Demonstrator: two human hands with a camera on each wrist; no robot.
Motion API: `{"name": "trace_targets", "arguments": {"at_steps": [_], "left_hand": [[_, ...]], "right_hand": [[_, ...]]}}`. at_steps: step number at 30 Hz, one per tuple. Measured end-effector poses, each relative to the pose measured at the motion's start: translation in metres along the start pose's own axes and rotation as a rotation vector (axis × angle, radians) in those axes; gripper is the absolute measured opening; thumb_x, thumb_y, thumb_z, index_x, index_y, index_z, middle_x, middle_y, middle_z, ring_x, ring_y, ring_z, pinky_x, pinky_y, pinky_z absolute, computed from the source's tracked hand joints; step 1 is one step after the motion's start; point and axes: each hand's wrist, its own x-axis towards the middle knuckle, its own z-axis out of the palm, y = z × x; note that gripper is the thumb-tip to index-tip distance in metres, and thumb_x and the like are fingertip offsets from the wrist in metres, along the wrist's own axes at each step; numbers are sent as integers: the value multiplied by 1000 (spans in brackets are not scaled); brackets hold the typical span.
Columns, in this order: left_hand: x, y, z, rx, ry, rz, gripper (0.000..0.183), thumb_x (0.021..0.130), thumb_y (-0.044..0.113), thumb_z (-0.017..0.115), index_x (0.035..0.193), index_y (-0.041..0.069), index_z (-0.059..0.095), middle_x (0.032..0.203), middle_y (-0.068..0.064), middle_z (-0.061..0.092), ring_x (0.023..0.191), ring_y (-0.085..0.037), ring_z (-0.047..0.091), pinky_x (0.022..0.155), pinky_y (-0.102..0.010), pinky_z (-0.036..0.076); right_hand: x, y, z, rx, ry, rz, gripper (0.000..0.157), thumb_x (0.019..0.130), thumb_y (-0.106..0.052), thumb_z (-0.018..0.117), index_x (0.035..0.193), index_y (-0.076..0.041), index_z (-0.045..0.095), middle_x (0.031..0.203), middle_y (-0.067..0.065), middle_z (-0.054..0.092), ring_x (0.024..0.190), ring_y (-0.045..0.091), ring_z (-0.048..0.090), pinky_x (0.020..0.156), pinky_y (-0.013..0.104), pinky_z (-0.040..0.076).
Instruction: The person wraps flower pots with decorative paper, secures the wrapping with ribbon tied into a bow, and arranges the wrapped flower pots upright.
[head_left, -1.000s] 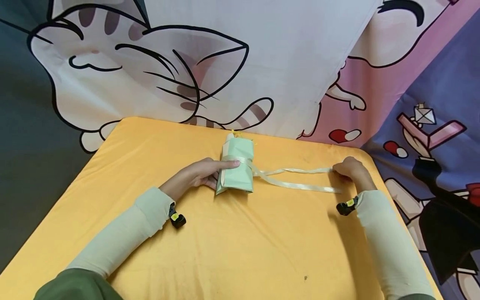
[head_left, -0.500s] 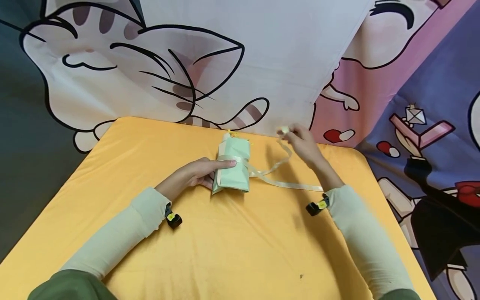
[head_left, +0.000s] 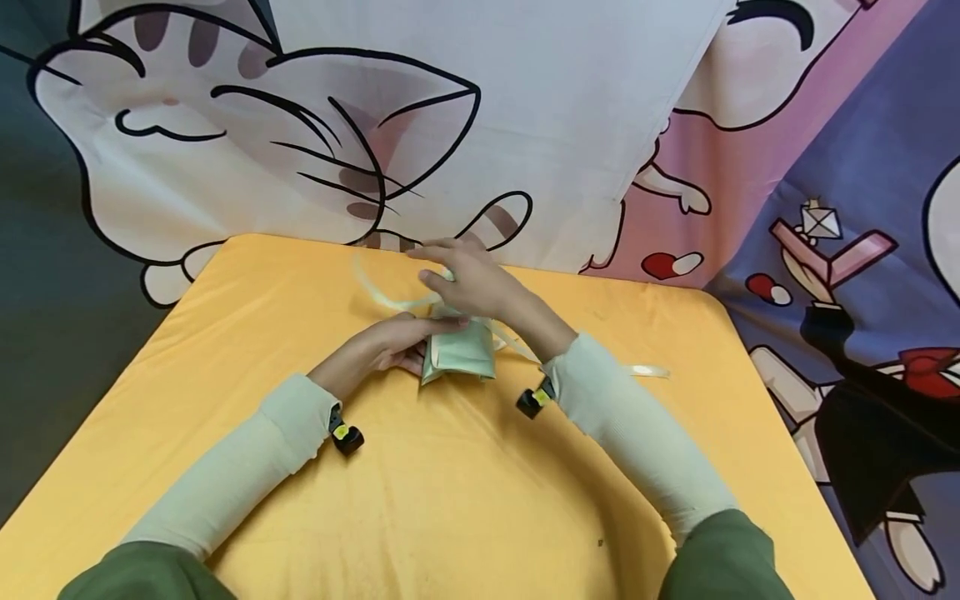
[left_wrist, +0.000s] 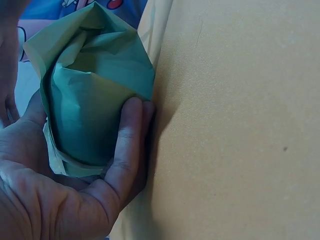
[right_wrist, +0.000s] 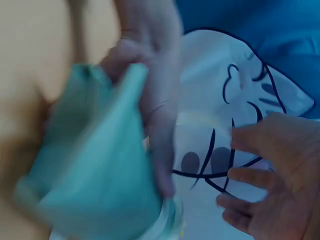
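Apparently, the step in hand is winding a ribbon (head_left: pixel 649 371) around a wrapped package (head_left: pixel 461 354): in the head view the package is sitting on the yellow-covered table (head_left: pixel 420 500), toward its far edge, and the left hand (head_left: pixel 390 340) is gripping it from the side, thumb lying across the top. The right hand (head_left: pixel 480 279) is hovering above the package's far end, its forearm slanting across from the right, while one blurred length of ribbon is arcing out on the left and another tail is lying on the right. In the left wrist view, the left hand's thumb and fingers (left_wrist: pixel 129 135) are clasping opposite sides of the green paper, whose folded end is facing the camera. In the right wrist view, the right hand's fingers are spreading loosely, with no ribbon plainly showing between them; the package is blurring nearby. Probably the next move is calling for catching the loose length and drawing it snugly under, the left hand steadying the package.
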Motion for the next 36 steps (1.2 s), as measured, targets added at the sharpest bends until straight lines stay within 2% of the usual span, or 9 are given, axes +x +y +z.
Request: {"name": "trace_targets", "arguments": {"at_steps": [2, 5, 10, 13, 17, 19, 29, 33, 36], "left_hand": [[0, 1, -1, 10, 8, -3, 61, 101, 64, 77, 118, 5, 79, 82, -2, 82, 73, -14, 79, 72, -31, 68], [0, 2, -3, 25, 26, -10, 62, 100, 66, 78, 114, 5, 79, 81, -3, 81, 70, -14, 78, 70, -31, 68], [2, 3, -6, 43, 43, -18, 61, 100, 65, 78, 108, 5, 79, 77, -3, 79, 65, -13, 76, 67, -30, 67], [3, 3, -5, 42, 35, -23, 60, 101, 65, 77, 108, 5, 81, 77, -3, 80, 66, -14, 77, 68, -31, 68], [4, 2, -3, 42, 15, -23, 61, 102, 64, 75, 111, 4, 81, 80, -3, 81, 69, -13, 78, 70, -30, 68], [5, 2, -3, 40, 11, -29, 61, 103, 64, 75, 112, 4, 81, 80, -3, 82, 69, -12, 78, 70, -30, 68], [2, 3, -2, 35, -35, -9, 64, 108, 62, 68, 119, 0, 78, 87, -7, 83, 73, -14, 81, 72, -31, 69], [-3, 8, -9, 120, -73, -12, 81, 112, 72, 51, 119, -5, 74, 89, -10, 80, 74, -17, 81, 75, -34, 71], [-8, 15, -23, 212, 6, 23, 94, 112, 80, 35, 112, -7, 71, 82, -9, 74, 65, -18, 77, 67, -34, 69]], "right_hand": [[-18, 4, -1, 39, 35, 122, 39, 121, -35, 53, 148, -13, 71, 142, 13, 75, 127, 29, 71, 112, 46, 57], [-49, 20, 1, 183, 2, 342, 50, 120, -48, 53, 118, -4, 76, 102, 14, 78, 87, 28, 74, 80, 40, 62], [-83, 49, 27, 474, -289, 529, 77, 114, -70, 49, 83, -2, 65, 76, 6, 68, 79, 23, 70, 84, 37, 65], [-87, 56, 47, 655, -322, 539, 74, 112, -72, 51, 77, -8, 60, 73, -1, 58, 83, 18, 65, 90, 35, 64], [-82, 53, 64, 772, -260, 526, 63, 109, -72, 59, 102, -12, 77, 94, -4, 67, 103, 16, 70, 101, 39, 67], [-80, 50, 67, 767, -234, 532, 63, 107, -74, 62, 111, -13, 79, 99, -5, 68, 103, 15, 69, 99, 37, 66], [-73, 44, 69, 760, -150, 551, 52, 102, -69, 73, 96, -18, 79, 86, -5, 71, 82, 11, 63, 78, 28, 52], [-71, 44, 67, 746, -155, 556, 50, 101, -65, 75, 100, -15, 78, 93, -2, 75, 85, 13, 66, 78, 28, 55], [-69, 44, 66, 739, -166, 563, 50, 100, -64, 75, 100, -15, 77, 94, -1, 75, 87, 14, 66, 81, 28, 56]]}}
